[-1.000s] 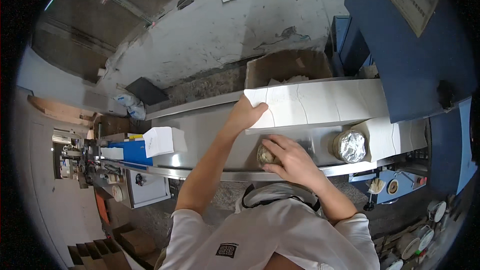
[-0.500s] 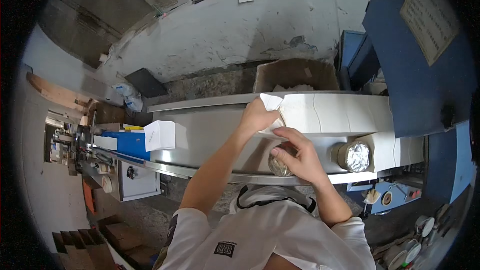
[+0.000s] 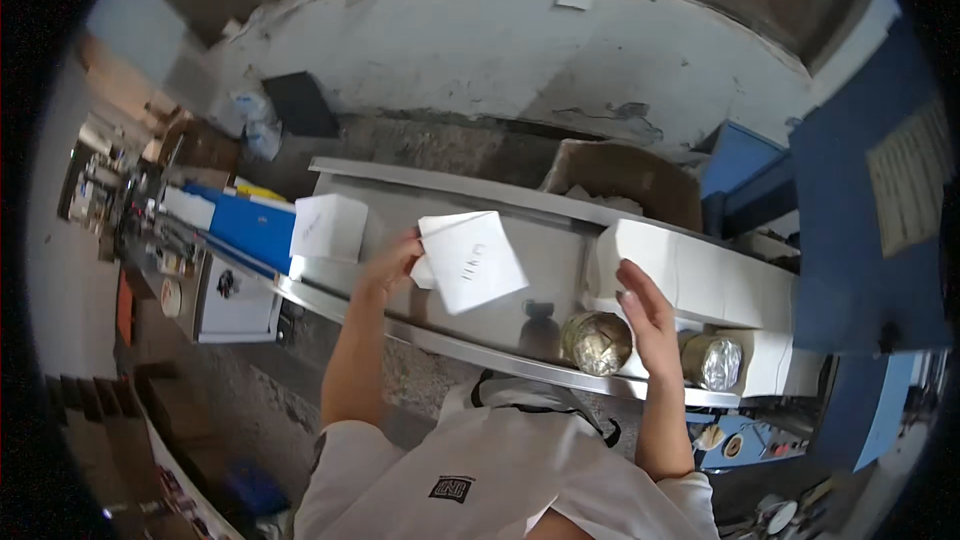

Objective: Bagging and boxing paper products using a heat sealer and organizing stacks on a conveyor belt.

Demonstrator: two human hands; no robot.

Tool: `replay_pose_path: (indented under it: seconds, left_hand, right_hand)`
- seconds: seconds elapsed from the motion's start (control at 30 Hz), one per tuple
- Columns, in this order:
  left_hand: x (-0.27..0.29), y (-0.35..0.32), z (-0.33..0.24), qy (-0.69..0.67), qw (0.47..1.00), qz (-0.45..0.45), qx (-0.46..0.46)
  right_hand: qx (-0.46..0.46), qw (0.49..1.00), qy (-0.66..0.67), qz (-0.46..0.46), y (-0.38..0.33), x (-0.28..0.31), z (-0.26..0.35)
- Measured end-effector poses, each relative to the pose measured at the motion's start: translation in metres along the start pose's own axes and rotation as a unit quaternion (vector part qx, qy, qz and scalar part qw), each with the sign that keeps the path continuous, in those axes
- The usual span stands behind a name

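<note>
My left hand (image 3: 393,265) grips the left edge of a white paper stack (image 3: 474,262), with handwriting on its top face, above the metal table (image 3: 420,308). Whether it is loose sheets or a packet I cannot tell. My right hand (image 3: 652,322) is open and holds nothing, its fingers pointing up and away. It hovers beside the end of a long row of white paper stacks (image 3: 715,278). Just left of its wrist stands a round, silvery foil-topped thing (image 3: 598,343). Another foil-wrapped cylinder (image 3: 712,360) lies right of that wrist.
Another white stack (image 3: 328,228) sits at the table's left, next to a blue surface (image 3: 240,232). A small dark shape (image 3: 538,310) shows on the metal. Behind the table stands an open cardboard box (image 3: 630,175). A blue cabinet (image 3: 870,190) rises at the right.
My left hand has moved left from the row's end, carrying the white paper stack. My right hand has come off the foil-topped thing, moved right and opened. The view has turned.
</note>
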State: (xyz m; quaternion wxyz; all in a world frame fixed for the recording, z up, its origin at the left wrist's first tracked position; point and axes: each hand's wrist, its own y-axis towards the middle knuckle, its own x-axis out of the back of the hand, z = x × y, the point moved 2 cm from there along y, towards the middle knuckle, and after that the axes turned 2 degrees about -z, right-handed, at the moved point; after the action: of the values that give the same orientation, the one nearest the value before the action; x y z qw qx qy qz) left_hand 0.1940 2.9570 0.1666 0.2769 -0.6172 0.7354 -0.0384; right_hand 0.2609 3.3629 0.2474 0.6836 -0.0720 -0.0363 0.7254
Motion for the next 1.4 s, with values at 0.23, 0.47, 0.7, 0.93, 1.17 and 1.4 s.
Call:
replay_pose_path:
  seconds: [0.23,0.47,0.7,0.93,1.17,1.4]
  left_hand:
    - [0.060,-0.053,0.001,-0.087,0.992,-0.092,-0.018]
    - [0.060,-0.039,0.003,0.161,0.947,-0.227,-0.159]
    - [-0.003,-0.024,-0.056,0.473,0.736,-0.401,-0.272]
    - [-0.111,-0.025,0.029,0.889,0.432,0.096,-0.116]
    - [-0.057,-0.040,0.013,0.952,0.292,0.096,-0.006]
    - [-0.011,-0.049,0.004,0.957,0.267,0.110,0.035]
  right_hand:
    - [0.004,1.000,-0.024,0.009,0.005,-0.004,-0.003]
    - [-0.001,1.000,-0.024,0.004,0.005,-0.010,0.002]
    - [0.006,0.999,-0.043,-0.003,0.005,-0.007,0.000]
    - [0.009,0.999,-0.042,0.016,0.005,-0.007,-0.001]
    - [0.019,0.998,-0.055,0.023,0.002,-0.007,-0.001]
    - [0.024,0.999,-0.025,0.029,-0.002,-0.003,-0.001]
